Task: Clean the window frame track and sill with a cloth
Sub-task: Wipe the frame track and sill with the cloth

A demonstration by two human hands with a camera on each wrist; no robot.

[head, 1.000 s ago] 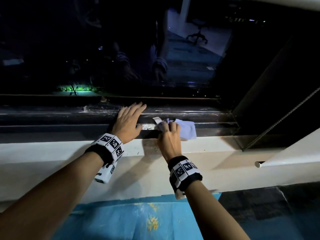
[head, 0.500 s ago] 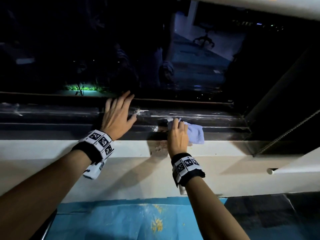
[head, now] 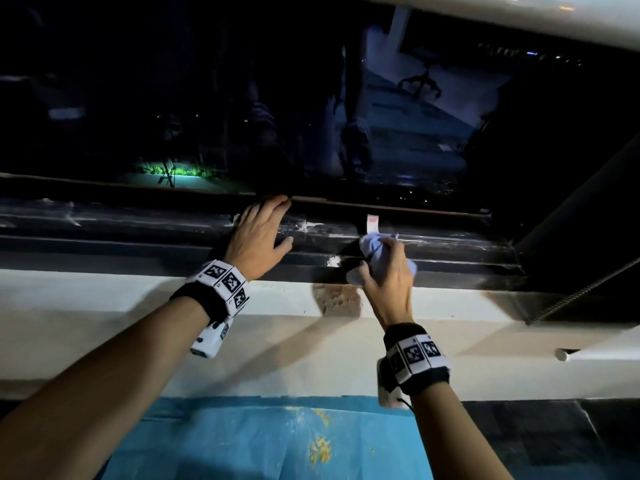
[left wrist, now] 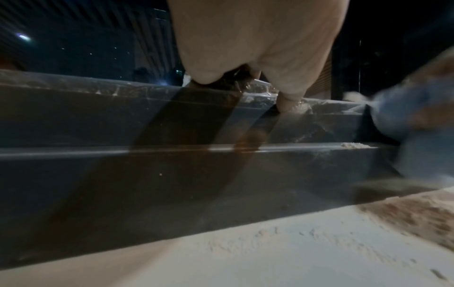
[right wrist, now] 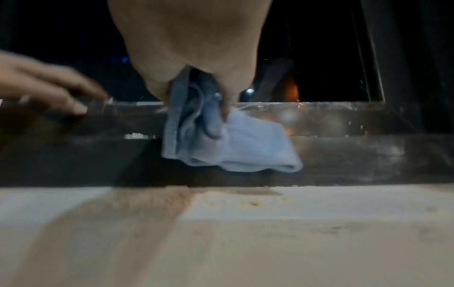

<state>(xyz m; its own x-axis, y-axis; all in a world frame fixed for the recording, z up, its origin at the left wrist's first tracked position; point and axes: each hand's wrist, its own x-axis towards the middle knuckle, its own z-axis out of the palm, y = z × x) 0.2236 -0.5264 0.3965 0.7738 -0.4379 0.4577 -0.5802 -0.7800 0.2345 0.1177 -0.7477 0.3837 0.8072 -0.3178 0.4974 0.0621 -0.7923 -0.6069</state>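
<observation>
A dark metal window track runs left to right under black night glass, above a white sill. My right hand grips a bunched pale blue cloth and holds it on the track's middle rails. My left hand lies flat on the track a little to the left, fingers straight and reaching the far rail, thumb spread; in the left wrist view its fingertips press the dusty upper rail. White dust specks lie on the rail between the hands.
A brown stain marks the sill just under the right hand. A small white sticker stands on the far rail. A blind's cord and dark frame post close off the right end. Blue sheeting covers the floor below.
My right hand has bunched the cloth tighter and shifted it farther onto the track. My left hand has slid away from me, its fingers reaching the far rail.
</observation>
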